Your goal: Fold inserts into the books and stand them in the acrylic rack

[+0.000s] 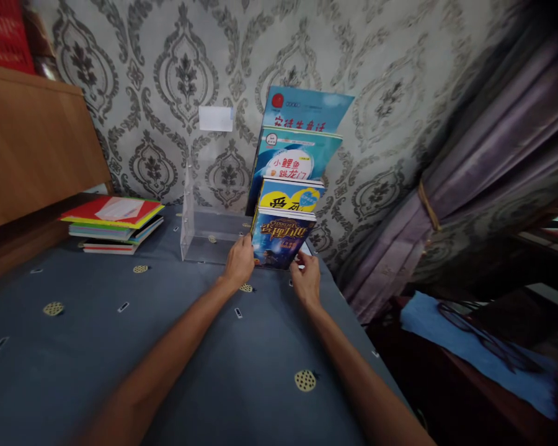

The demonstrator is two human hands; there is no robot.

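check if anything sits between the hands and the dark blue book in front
Nothing visible does. The left hand grips the dark blue book at its left edge, and the right hand touches its lower right corner. The yellow book stands directly behind it.

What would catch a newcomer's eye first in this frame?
Four bright books standing in a row at the far edge of the table, against the patterned wall, draw the eye first. The left hand and right hand hold the front book by its lower corners. A flat stack of books lies far left.
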